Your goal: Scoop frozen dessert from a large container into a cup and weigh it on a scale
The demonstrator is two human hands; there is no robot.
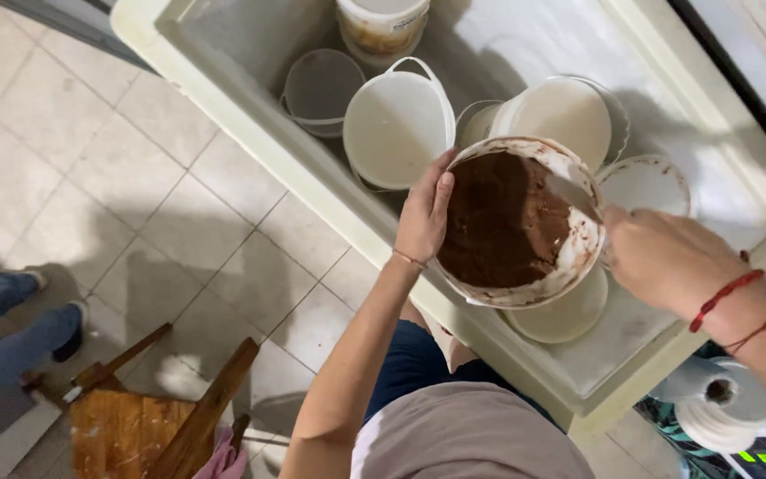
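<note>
Freezer (250,115); scoop (574,197) half-buried in tub (569,266)

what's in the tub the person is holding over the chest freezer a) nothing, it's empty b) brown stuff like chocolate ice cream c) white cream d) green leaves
b: the tub gripped at its rim by the left hand is filled with a brown mass, and the right hand digs a tool into it.
</note>
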